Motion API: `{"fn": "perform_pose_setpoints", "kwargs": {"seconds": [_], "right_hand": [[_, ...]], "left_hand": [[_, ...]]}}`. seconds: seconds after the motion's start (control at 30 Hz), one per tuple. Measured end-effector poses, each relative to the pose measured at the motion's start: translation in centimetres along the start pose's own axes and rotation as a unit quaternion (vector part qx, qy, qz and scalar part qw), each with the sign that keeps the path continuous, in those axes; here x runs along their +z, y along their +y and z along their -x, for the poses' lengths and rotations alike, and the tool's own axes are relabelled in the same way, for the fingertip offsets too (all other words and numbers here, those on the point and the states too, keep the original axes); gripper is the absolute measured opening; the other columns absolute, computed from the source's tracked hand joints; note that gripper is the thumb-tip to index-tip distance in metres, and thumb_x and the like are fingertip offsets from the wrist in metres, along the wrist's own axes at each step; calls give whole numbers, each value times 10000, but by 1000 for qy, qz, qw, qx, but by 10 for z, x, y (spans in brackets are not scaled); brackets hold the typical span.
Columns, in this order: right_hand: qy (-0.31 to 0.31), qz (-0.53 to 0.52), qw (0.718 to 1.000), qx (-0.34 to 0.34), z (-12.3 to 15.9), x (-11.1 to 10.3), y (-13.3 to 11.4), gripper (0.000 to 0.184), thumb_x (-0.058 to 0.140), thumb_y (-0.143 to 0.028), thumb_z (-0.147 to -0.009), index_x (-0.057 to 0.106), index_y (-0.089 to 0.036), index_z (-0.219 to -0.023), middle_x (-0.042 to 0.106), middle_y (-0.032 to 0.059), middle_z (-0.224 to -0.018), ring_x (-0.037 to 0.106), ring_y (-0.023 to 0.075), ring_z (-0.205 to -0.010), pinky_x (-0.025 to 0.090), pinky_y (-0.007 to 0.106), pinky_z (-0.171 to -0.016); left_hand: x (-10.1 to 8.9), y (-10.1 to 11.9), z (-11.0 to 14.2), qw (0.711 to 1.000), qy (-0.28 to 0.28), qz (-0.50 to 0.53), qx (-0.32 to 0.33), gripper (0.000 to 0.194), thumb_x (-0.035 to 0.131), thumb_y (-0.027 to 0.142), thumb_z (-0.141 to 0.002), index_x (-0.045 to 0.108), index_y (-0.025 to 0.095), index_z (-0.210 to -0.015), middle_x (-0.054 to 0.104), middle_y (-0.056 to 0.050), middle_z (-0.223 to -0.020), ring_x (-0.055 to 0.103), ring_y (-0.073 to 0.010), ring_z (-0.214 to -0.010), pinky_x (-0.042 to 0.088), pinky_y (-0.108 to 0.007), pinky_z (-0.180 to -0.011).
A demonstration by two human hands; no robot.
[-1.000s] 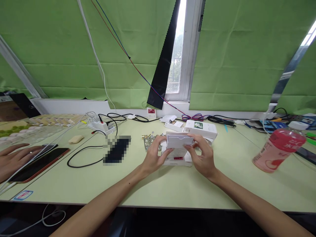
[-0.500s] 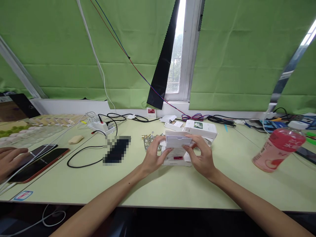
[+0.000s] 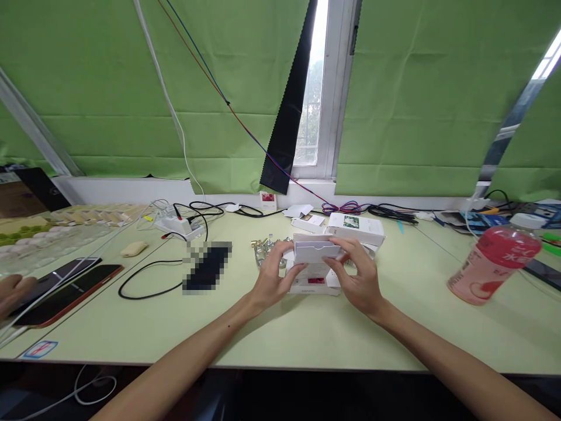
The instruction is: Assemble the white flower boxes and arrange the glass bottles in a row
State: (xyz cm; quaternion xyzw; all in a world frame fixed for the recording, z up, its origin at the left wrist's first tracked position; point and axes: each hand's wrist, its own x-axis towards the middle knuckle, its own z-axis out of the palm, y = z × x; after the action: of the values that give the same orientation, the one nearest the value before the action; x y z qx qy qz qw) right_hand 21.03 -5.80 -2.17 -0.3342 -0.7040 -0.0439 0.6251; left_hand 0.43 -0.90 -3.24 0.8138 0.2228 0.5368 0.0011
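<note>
I have the open white carton (image 3: 316, 252) up in front of me, near the middle of the tabletop (image 3: 350, 345), its notched edge facing my view. My left hand (image 3: 276, 272) pinches its left end between thumb and fingers, and my right hand (image 3: 357, 275) has the same pinching grip on the right end. Directly below it I see a white printed panel (image 3: 311, 289) with a red patch; I can't tell whether that belongs to the same carton.

Just beyond my left hand lie shiny silver and gold pieces (image 3: 263, 251), partly hidden. Behind my right hand is a larger white box (image 3: 370, 231) with a green picture, and a flatter white box (image 3: 308, 223) lies to its left. Farther back, bundled red and blue wire (image 3: 344, 207) and coiled black cable (image 3: 394, 216) run near the wall.

Off to my left are a pixelated dark object (image 3: 208, 267), a power strip (image 3: 177, 225) and a cream case (image 3: 134, 249). Beyond them, another person's hand (image 3: 15, 292) is beside two phones (image 3: 72, 292). Well to my right stands a tilted pink bottle (image 3: 495, 263).
</note>
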Motion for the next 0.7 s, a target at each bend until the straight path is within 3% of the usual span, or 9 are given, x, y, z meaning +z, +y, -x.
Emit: {"fn": "perform_pose_setpoints", "kwargs": {"seconds": [0.47,0.7], "right_hand": [[25,14,999,-40,-2,-1,-2,269,629,-113,-925,666,-232,-1163,692,91,-1056,653,184,-871,559,292,-585],[22,16,999,-40,-1,1,-1,230,608,-103,-933,668,-227,-1116,705,91,-1035,672,206,-940,565,292,-592]], "left_hand": [[1,0,0,1000,7,6,19,338,630,208,-929,496,209,-1239,651,-76,-1043,621,-194,-939,526,-309,-735],[1,0,-1,1000,10,6,19,314,628,214,-931,505,210,-1220,650,-75,-1038,625,-194,-938,530,-318,-765]]}}
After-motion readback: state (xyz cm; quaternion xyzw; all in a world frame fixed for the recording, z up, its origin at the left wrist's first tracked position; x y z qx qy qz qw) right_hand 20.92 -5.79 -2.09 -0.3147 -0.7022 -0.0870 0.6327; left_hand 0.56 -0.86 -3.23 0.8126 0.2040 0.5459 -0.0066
